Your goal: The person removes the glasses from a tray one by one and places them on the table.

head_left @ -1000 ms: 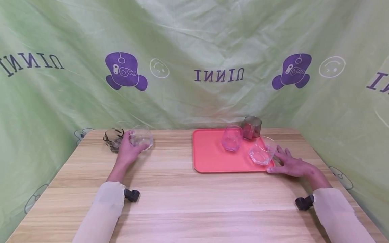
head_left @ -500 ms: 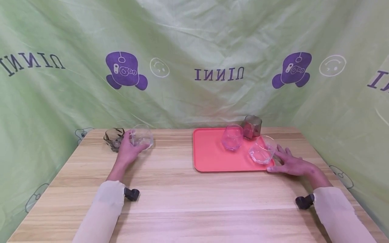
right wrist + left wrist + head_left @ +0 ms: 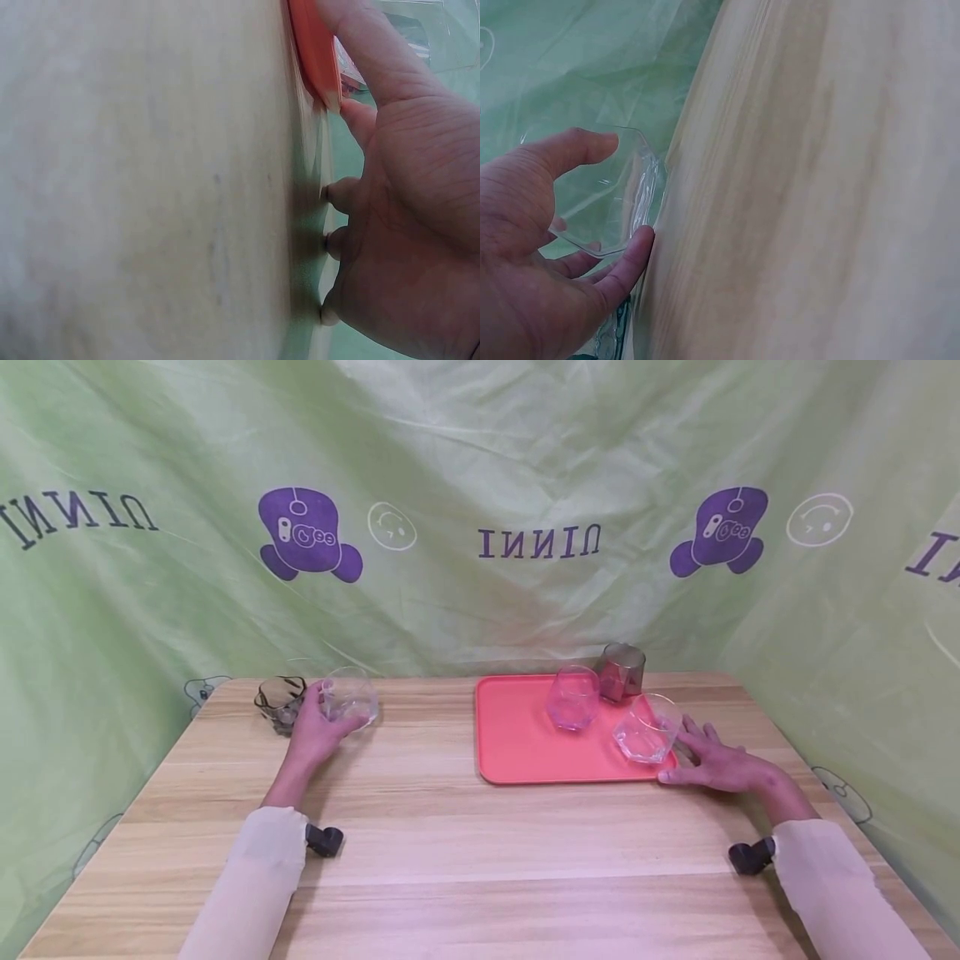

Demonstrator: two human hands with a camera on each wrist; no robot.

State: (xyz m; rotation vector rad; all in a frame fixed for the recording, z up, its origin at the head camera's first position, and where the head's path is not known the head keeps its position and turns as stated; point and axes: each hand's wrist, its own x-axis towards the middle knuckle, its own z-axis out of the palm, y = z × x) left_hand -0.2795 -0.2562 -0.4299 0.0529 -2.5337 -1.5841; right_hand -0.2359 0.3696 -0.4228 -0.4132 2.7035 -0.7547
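Note:
At the back left, my left hand [image 3: 317, 727] holds a clear faceted glass [image 3: 352, 700], thumb on the near side and fingers around the other. In the left wrist view the clear glass [image 3: 611, 191] sits low between thumb and fingers, close to the table. A dark smoky glass [image 3: 279, 703] stands just left of that hand. My right hand [image 3: 720, 764] rests with spread fingers by the right end of the red tray [image 3: 525, 752], thumb at its front corner. In the right wrist view the fingertips [image 3: 341, 195] come down at the tabletop beside the tray.
On the tray, one clear glass [image 3: 647, 739] tilts near my right fingers and a pinkish-looking clear glass [image 3: 573, 700] stands further left. A smoky tumbler [image 3: 622, 672] is at the back right corner. A green printed cloth [image 3: 450, 593] hangs behind the wooden table [image 3: 487, 860].

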